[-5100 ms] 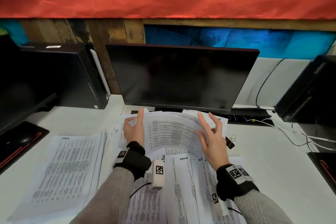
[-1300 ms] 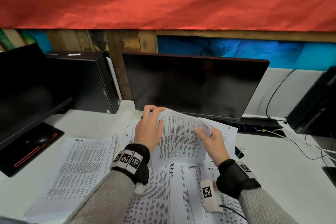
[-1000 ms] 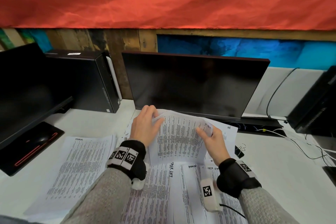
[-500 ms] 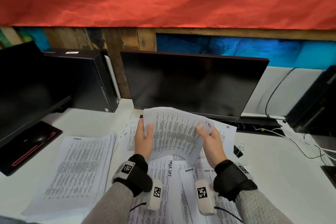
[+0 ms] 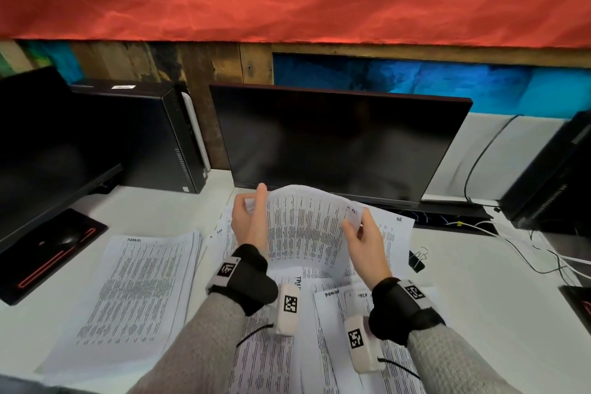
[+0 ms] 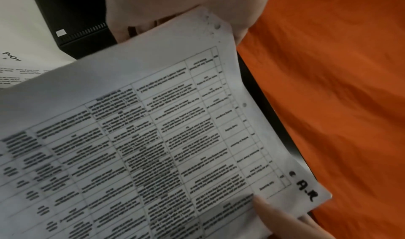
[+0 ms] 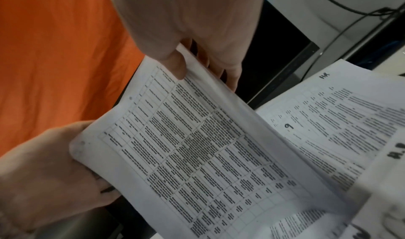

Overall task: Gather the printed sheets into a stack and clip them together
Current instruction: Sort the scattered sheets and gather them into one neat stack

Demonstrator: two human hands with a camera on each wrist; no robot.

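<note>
I hold a bundle of printed sheets (image 5: 303,230) lifted off the desk in front of the monitor, bowed between both hands. My left hand (image 5: 249,221) grips its left edge, fingers behind and thumb in front. My right hand (image 5: 361,233) pinches the right top corner (image 7: 175,66). The top page (image 6: 153,130) shows a printed table with "A-R" written at one corner. More printed sheets (image 5: 390,233) lie spread beneath, and another pile (image 5: 140,291) lies at the left. A black binder clip (image 5: 417,261) sits on the desk right of the papers.
A dark monitor (image 5: 335,141) stands just behind the held sheets. A black computer tower (image 5: 153,137) and another screen (image 5: 38,144) are at the left, a mouse pad (image 5: 48,256) below them. Cables (image 5: 527,249) and another tower (image 5: 556,176) lie at the right.
The bundle has come up off the desk and stands more upright. My left hand shifted from lying over its top left to gripping the left edge; the right hand kept its pinch.
</note>
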